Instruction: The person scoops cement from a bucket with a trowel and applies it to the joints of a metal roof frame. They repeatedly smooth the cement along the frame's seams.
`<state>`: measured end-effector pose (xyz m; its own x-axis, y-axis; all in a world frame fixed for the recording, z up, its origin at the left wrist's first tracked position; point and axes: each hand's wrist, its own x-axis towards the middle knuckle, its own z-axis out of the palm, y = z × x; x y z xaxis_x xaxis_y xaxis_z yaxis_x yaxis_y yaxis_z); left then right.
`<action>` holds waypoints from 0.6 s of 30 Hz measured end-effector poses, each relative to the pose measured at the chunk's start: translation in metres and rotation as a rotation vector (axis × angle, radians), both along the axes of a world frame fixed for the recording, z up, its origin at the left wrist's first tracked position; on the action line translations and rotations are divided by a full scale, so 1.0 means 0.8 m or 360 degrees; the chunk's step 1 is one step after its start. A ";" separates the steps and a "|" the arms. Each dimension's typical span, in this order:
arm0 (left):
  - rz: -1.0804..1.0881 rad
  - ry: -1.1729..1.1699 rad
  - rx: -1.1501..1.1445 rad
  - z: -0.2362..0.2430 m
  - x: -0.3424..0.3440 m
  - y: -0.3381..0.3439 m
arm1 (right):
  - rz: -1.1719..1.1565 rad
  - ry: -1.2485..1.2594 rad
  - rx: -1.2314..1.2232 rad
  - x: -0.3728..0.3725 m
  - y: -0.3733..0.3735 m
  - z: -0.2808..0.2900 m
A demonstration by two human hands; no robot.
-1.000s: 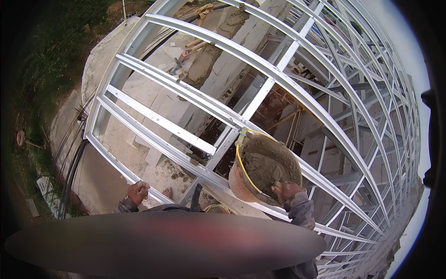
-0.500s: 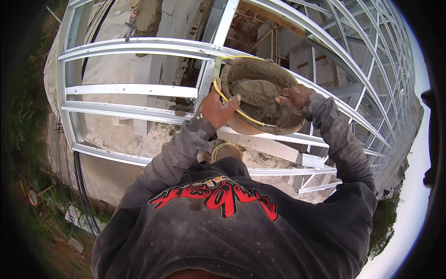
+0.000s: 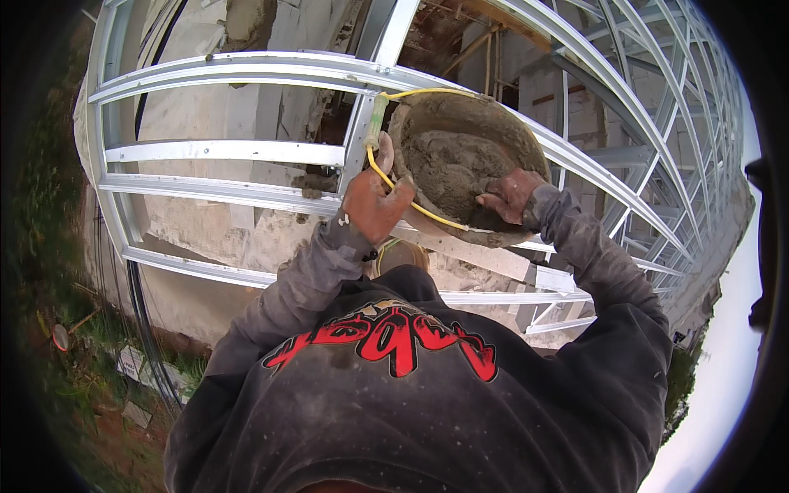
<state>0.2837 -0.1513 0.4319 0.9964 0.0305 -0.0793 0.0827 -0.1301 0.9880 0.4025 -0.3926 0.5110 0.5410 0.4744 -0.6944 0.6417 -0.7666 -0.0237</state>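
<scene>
A round bucket [image 3: 530, 135] coated in grey mortar rests on the metal framing in front of me. Wet mortar [image 3: 456, 160] lies inside it. Its yellow wire handle [image 3: 444, 220], with a pale green grip [image 3: 377, 119], hangs along the left and near rim. My left hand [image 3: 378, 197] holds the bucket's left side, the wire passing between thumb and forefinger. Inside the right part of the bucket, my right hand [image 3: 511, 195] is closed with its fingers low at the mortar. What those fingers hold is hidden.
Silvery metal beams [image 3: 226, 152] form an open frame around the bucket, with trusses [image 3: 657, 123] on the right. A second bucket [image 3: 403, 256] stands lower, near my body. Dark cables [image 3: 144, 329] hang at the left. Pale walls and rough ground show below.
My right hand has moved down and slightly left, lower toward the near side of the mortar. The mortar's smooth oval surface is now a rough mound. My left forefinger now points upward.
</scene>
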 end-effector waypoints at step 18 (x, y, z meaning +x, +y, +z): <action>-0.0029 0.0156 0.0045 0.027 -0.002 0.003 | -0.0182 -0.0552 -0.0204 -0.003 0.000 0.072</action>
